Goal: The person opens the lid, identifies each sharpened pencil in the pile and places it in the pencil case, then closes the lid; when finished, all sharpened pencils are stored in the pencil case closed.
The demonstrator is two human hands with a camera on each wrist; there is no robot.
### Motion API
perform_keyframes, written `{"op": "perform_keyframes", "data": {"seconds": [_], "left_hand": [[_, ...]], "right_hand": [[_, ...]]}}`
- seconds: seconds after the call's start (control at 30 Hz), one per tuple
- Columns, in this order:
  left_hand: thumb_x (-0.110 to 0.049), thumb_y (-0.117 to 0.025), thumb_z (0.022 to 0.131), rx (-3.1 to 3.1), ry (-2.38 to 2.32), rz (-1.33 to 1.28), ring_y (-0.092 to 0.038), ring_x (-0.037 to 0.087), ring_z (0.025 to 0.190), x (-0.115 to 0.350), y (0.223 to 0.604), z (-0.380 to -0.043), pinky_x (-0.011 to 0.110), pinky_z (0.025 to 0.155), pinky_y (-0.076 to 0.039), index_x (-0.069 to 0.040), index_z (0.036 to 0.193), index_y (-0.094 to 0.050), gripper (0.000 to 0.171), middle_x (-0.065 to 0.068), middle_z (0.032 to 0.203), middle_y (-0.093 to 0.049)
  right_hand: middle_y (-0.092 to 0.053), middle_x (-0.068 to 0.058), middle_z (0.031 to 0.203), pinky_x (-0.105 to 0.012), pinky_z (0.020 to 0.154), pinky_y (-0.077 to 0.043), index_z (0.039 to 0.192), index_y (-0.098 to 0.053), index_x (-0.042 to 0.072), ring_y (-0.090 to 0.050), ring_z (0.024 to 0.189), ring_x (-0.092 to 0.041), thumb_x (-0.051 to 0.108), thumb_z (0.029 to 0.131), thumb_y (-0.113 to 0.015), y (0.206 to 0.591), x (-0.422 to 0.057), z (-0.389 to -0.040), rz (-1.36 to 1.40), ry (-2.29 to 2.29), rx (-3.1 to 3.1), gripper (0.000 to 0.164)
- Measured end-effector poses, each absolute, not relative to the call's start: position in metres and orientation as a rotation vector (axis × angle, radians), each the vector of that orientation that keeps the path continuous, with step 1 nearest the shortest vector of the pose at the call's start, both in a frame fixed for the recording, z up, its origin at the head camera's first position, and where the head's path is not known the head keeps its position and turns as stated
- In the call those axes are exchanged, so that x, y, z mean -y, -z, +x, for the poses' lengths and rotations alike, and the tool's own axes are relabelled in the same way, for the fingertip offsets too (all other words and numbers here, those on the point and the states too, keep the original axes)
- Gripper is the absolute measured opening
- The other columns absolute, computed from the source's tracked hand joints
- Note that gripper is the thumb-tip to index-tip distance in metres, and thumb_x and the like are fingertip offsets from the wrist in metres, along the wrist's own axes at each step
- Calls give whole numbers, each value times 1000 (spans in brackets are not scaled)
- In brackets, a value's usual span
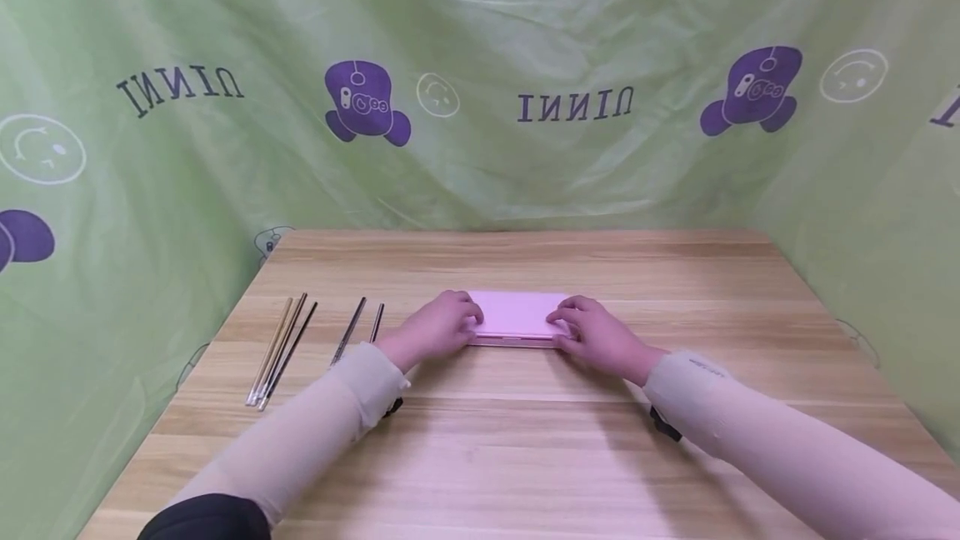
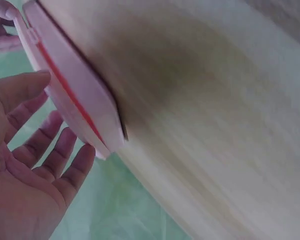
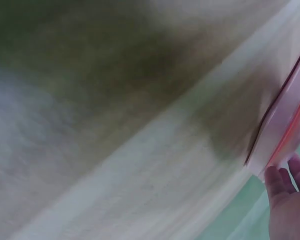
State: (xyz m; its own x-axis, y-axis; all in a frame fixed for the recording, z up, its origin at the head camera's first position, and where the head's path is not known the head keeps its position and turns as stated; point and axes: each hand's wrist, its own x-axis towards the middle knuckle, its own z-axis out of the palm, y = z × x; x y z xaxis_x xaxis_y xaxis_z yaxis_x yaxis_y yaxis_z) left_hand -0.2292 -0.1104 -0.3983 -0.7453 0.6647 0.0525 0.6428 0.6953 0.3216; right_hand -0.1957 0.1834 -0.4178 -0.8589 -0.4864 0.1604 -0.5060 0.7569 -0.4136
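Observation:
A flat pink box (image 1: 516, 312) lies on the table in the head view, its long side facing me. The left hand (image 1: 441, 325) grips its left end, thumb at the near edge and fingers bent over the end. At the opposite end, the right hand (image 1: 602, 338) holds it the same way. In the left wrist view, a red line (image 2: 70, 90) runs along the seam under the lid, with a small clasp (image 2: 33, 36) at mid-length. The right wrist view catches only one corner of the box (image 3: 270, 142), fingertips right at its edge.
Left of the box lie several slim chopsticks: a gold and dark group (image 1: 279, 355) farther left, and dark ones (image 1: 349, 328) partly hidden behind the left forearm. The wooden table (image 1: 510, 457) ends at a green printed curtain (image 1: 480, 165) on the back and sides.

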Motion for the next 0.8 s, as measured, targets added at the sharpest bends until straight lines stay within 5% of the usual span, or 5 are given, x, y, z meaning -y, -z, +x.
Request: {"op": "perform_keyframes", "data": {"seconds": [0.8], "left_hand": [[-6, -72, 94, -2943, -325, 1018, -61, 28, 108, 96, 403, -237, 42, 94, -54, -10, 107, -74, 15, 9, 115, -66]], "right_hand": [[-64, -16, 110, -53, 98, -51, 113, -72, -1, -62, 104, -35, 7, 97, -71, 422, -188, -213, 963, -543, 2777, 18]]}}
